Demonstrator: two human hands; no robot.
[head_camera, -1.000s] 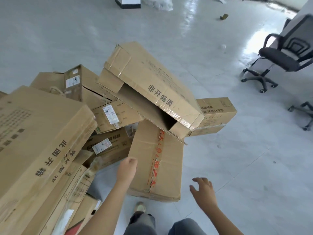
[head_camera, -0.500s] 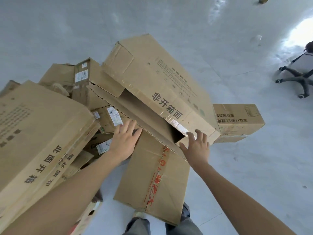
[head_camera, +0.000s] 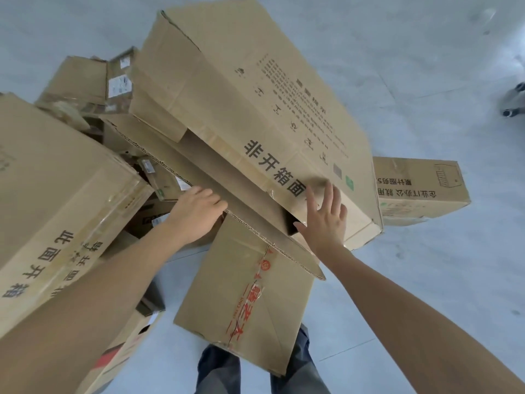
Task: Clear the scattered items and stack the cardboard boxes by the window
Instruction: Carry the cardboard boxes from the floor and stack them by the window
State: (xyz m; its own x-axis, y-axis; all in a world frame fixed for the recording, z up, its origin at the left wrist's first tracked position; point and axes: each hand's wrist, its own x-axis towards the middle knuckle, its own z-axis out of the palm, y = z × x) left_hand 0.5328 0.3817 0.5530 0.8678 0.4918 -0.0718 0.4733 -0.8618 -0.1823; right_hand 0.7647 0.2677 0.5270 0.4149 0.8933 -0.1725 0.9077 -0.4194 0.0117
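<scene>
A large long cardboard box (head_camera: 255,89) with black printed characters lies tilted on top of the pile, its open side facing me. My left hand (head_camera: 196,213) grips the edge of its lower flap (head_camera: 255,220), fingers curled over the rim. Spread flat, my right hand (head_camera: 325,220) presses against the printed side near the box's near corner, with the thumb at the opening. Under the flap lies a flat box with red tape (head_camera: 247,305), reaching down to my feet.
A big box with black characters (head_camera: 56,200) leans at the left over my forearm. Smaller labelled boxes (head_camera: 82,81) sit behind the pile. Another printed box (head_camera: 420,189) rests on the grey floor at the right. A chair caster (head_camera: 512,105) shows at the right edge.
Both hands reached forward from above the taped box to the large open box. The left took hold of its flap, the right came flat onto its side. The view moved closer.
</scene>
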